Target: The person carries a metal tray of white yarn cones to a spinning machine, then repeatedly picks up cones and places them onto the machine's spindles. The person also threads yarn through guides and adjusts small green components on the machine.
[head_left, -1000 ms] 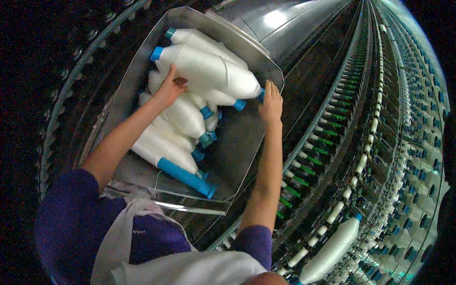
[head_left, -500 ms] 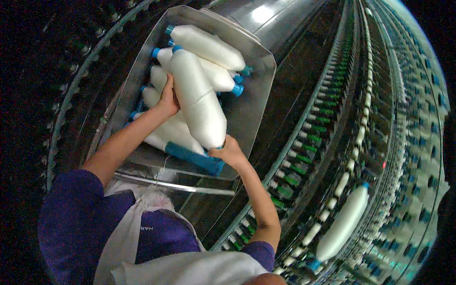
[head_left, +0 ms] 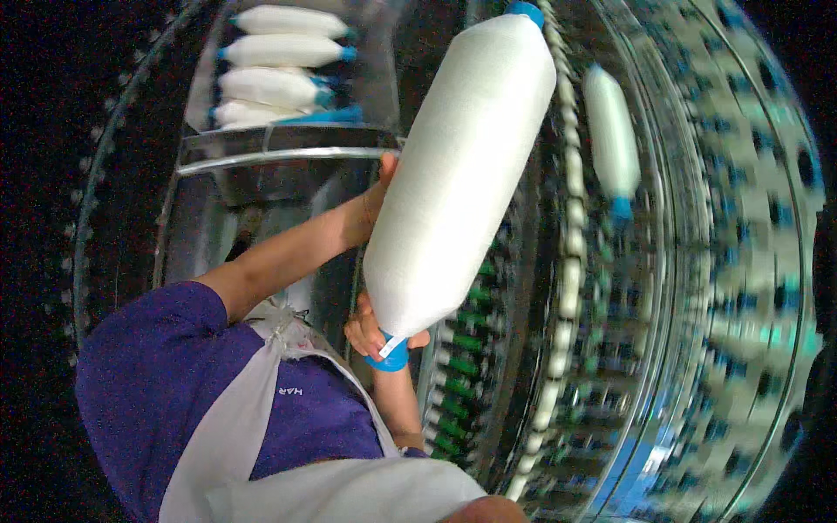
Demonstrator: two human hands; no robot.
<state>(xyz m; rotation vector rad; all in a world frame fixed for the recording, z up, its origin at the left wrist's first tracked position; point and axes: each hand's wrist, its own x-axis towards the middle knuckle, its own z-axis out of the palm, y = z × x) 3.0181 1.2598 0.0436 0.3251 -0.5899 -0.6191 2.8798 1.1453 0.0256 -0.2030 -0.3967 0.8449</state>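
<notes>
A large white yarn bobbin [head_left: 462,166] with blue tube ends is held up in front of me, slanting from lower left to upper right. My right hand [head_left: 364,329] closes around its lower blue end, where a small white tag hangs. Against the bobbin's left side rests my left hand [head_left: 384,179], supporting it; the thumb shows, and the other fingers are hidden behind the yarn. Farther left, several more white bobbins [head_left: 283,50] lie stacked crosswise in a metal cart [head_left: 288,159], with a blue tube [head_left: 323,115] at its near end.
To the right runs a long machine with a row of small white spools [head_left: 571,218] and green-and-white spindles [head_left: 453,383] below. Another white bobbin [head_left: 612,135] with blue ends is mounted on it. A dark machine row [head_left: 113,174] curves along the left.
Both hands have lifted the bobbin out of the cart and brought it right, nearer to me. My view has turned rightward, so the cart now sits farther off at upper left.
</notes>
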